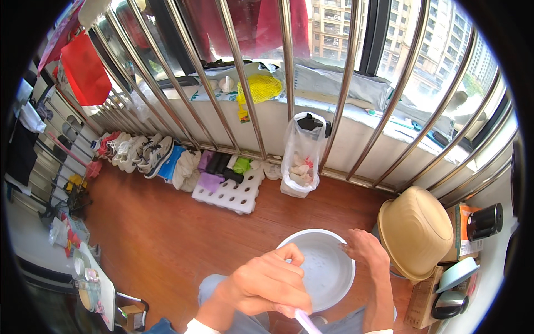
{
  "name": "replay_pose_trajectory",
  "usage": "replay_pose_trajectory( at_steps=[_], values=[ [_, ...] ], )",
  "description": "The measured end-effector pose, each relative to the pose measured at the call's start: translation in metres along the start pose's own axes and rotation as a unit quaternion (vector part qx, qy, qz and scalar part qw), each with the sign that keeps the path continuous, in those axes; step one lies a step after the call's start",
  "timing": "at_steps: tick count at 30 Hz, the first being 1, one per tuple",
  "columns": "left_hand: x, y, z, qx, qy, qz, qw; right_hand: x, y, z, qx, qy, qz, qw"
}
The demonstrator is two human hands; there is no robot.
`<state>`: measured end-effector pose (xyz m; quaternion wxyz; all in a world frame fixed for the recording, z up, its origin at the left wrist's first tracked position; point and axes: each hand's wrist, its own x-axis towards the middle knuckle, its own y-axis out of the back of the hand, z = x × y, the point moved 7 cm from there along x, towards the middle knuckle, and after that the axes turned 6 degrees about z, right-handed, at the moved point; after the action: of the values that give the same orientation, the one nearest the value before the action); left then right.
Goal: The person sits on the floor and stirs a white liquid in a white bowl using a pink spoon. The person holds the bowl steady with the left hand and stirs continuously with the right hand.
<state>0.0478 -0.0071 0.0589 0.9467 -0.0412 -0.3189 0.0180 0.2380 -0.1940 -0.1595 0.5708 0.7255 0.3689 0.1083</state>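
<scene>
A pale round basin [327,267] rests low in front of me, between my knees, above the wood-look floor; small whitish marks or bits show on its bottom. My left hand [271,279] is raised over the basin's left side, its fingers curled around a light purple handle [306,321]. The far end of that handle runs out at the bottom of the picture, so its kind cannot be told. My right hand [363,248] is at the basin's right rim, fingers bent over or against the edge; whether it grips the rim is unclear.
A lined waste bin [292,188] stands by the metal window bars. Left of it are a white perforated foam block [225,200] and a row of shoes [156,154]. A tan upturned tub [417,234] and cardboard boxes [421,304] stand at right, a white table [106,288] at lower left.
</scene>
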Motion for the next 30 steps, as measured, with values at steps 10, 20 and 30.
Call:
replay_pose_trajectory(
  at_steps=[10,20,30],
  values=[
    [-0.006,-0.007,0.002,-0.055,0.026,-0.036,0.997,-0.001,-0.001,0.003,0.017,-0.007,-0.014,1.0],
    [-0.008,0.002,-0.001,-0.045,0.024,0.049,0.998,-0.001,-0.001,0.004,0.019,-0.017,-0.021,0.999],
    [-0.006,0.01,0.01,-0.006,0.017,-0.03,0.999,-0.008,0.007,-0.001,0.011,-0.008,-0.018,1.0]
  ],
)
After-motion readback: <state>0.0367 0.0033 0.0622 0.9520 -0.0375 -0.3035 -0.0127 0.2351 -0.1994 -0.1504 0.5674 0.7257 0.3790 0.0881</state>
